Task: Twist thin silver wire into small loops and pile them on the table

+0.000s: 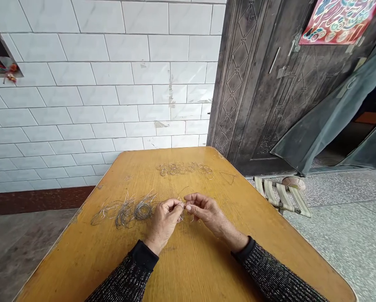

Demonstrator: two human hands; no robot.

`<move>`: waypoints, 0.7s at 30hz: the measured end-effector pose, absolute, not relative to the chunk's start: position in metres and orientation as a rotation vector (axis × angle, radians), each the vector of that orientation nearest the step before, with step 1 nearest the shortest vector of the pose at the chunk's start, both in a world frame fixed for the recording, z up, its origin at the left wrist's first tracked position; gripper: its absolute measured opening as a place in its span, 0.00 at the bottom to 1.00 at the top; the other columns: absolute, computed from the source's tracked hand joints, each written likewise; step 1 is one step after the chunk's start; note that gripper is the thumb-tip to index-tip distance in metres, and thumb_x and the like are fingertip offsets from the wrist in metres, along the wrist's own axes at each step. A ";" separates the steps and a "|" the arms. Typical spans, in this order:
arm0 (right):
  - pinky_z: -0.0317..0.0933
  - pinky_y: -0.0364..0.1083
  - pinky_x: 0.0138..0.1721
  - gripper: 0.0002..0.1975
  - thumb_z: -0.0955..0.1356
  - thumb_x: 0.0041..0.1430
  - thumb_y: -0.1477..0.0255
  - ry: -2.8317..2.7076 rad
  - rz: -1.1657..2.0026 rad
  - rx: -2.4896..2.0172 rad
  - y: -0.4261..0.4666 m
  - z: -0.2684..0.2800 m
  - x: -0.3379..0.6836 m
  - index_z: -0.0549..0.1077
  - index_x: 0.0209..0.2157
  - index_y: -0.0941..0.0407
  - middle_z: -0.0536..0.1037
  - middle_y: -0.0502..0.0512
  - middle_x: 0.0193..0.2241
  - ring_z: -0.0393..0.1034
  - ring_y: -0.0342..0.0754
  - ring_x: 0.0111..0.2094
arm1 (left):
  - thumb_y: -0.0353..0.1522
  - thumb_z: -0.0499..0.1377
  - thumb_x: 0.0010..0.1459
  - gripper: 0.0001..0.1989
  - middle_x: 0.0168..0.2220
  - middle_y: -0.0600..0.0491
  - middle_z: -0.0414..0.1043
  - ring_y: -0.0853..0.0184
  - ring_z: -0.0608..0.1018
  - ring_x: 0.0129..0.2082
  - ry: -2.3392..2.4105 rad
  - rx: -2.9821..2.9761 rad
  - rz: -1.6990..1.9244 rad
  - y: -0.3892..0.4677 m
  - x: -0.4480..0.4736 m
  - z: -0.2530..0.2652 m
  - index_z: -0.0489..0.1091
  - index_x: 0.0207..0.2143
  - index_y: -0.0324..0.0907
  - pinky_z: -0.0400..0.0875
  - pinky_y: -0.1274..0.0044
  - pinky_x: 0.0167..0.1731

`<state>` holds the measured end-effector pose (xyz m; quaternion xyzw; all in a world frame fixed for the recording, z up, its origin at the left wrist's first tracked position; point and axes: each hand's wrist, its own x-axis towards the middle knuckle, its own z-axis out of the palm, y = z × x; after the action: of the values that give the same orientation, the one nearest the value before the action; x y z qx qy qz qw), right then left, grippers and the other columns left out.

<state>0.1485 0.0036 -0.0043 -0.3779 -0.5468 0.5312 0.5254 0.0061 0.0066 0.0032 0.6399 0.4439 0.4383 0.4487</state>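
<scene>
Over the middle of the wooden table [200, 268], my left hand [167, 218] and my right hand [206, 212] meet at the fingertips. Both pinch thin wire [188, 189], whose loops and ends stick out above and below the fingers. Where exactly each fingertip grips it is too small to tell. Just left of my left hand lies a dark round coil of wire [143, 209]. Beside that, a looser tangle of wire [124, 214] spreads with pale ends pointing up. Farther back, several small wire loops [177, 168] lie in a row.
A single bent wire [230, 177] lies near the table's right edge. White tiled wall [112, 88] stands behind the table, with a dark carved door [266, 96] to the right. A folding stool with striped straps [282, 195] is on the floor at right, below a grey curtain [329, 113].
</scene>
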 end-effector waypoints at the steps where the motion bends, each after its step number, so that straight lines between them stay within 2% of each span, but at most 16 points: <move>1: 0.55 0.37 0.18 0.14 0.71 0.42 0.64 -1.322 1.263 -0.925 0.004 -0.005 0.147 0.70 0.30 0.58 0.69 0.48 0.21 0.60 0.37 0.20 | 0.38 0.54 0.49 0.12 0.18 0.58 0.60 0.74 0.63 0.18 1.085 1.557 1.083 0.006 0.007 0.003 0.65 0.21 0.39 0.58 0.81 0.20; 4: 0.55 0.37 0.17 0.12 0.70 0.43 0.64 -1.347 1.216 -0.968 0.004 -0.007 0.146 0.70 0.24 0.58 0.69 0.47 0.18 0.59 0.37 0.18 | 0.39 0.55 0.49 0.13 0.19 0.56 0.63 0.75 0.64 0.18 1.034 1.489 1.060 0.005 0.007 0.003 0.65 0.20 0.38 0.58 0.80 0.19; 10: 0.51 0.37 0.15 0.11 0.69 0.44 0.65 -1.351 1.128 -1.027 0.008 -0.010 0.150 0.69 0.23 0.58 0.66 0.45 0.16 0.55 0.35 0.15 | 0.41 0.57 0.48 0.15 0.24 0.53 0.67 0.72 0.70 0.22 0.917 1.314 0.941 0.005 0.006 0.004 0.67 0.25 0.35 0.64 0.79 0.23; 17: 0.49 0.37 0.14 0.11 0.68 0.44 0.65 -1.384 1.199 -0.996 0.006 -0.002 0.153 0.67 0.22 0.59 0.66 0.45 0.15 0.55 0.35 0.13 | 0.38 0.59 0.48 0.13 0.27 0.51 0.68 0.72 0.71 0.25 0.904 1.271 0.905 0.005 0.005 0.004 0.68 0.29 0.35 0.65 0.79 0.25; 21: 0.47 0.37 0.12 0.08 0.66 0.45 0.68 -1.406 1.149 -1.088 0.008 -0.005 0.154 0.65 0.21 0.58 0.63 0.43 0.13 0.52 0.34 0.11 | 0.38 0.55 0.51 0.15 0.36 0.47 0.69 0.74 0.71 0.23 0.997 1.313 1.004 0.008 0.000 0.009 0.68 0.36 0.36 0.63 0.81 0.20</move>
<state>0.1542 0.0081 -0.0051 -0.4478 -0.5789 0.4733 0.4902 0.0003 0.0082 0.0089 0.5593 0.4246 0.4274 0.5694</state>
